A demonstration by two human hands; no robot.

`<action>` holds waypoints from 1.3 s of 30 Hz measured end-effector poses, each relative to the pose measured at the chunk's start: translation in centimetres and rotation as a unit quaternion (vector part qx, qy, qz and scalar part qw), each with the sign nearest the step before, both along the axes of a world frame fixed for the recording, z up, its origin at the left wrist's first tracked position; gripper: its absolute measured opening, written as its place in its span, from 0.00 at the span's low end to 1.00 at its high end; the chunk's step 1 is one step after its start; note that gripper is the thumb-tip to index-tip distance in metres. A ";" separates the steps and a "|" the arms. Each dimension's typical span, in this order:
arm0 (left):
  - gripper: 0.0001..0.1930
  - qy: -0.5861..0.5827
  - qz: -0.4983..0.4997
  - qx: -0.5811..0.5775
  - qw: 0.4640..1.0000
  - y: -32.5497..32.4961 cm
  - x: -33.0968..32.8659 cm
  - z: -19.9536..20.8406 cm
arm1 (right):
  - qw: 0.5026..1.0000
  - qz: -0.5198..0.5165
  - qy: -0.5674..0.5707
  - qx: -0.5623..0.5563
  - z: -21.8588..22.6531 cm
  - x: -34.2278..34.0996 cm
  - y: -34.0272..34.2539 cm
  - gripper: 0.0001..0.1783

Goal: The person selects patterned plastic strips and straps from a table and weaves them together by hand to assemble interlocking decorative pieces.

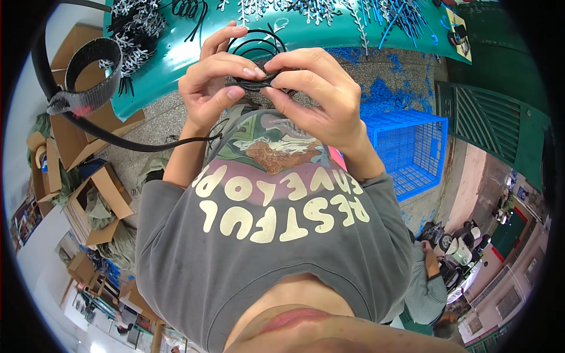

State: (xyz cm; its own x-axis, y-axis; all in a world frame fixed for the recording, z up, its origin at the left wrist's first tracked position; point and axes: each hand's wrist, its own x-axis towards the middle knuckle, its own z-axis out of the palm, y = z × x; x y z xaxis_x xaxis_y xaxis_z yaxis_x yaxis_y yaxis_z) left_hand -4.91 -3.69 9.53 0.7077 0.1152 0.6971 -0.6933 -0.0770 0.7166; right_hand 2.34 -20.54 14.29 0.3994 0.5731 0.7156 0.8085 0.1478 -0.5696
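Note:
In front of my chest, close to the table's near edge, I hold a small coil of thin black cord (252, 86) between both hands. My left hand (206, 85) pinches its left side between thumb and fingers, with the other fingers raised behind the loops. My right hand (323, 88) grips the right side with thumb and fingertips, which meet the left fingertips around the bundled strands. Loose round loops of the cord rise above my fingertips. Whether it is wire or plastic cord, I cannot tell.
The green table (170, 65) bears silver-tipped black sprigs (138, 29), another black coil (191, 9) and blue sticks (406, 20). A blue plastic crate (444, 138) and blue scraps (385, 91) lie on the floor to the right. Cardboard boxes (112, 188) and a black strap loop (109, 70) are left.

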 end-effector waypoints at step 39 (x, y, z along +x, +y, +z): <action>0.10 0.253 0.065 -0.281 0.923 1.7 0.4 -0.4 | 0.944 -0.014 0.318 -0.088 3.4 2.7 0.3 0.33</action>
State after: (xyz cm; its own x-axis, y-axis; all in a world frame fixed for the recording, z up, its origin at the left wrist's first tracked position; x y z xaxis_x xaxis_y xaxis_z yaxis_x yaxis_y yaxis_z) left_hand -4.53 -2.04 9.14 0.8809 0.4658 0.0840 -0.2690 0.3467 0.8986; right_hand 4.99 -20.20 17.65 0.7331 0.6432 0.2210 0.2975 -0.0111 -0.9547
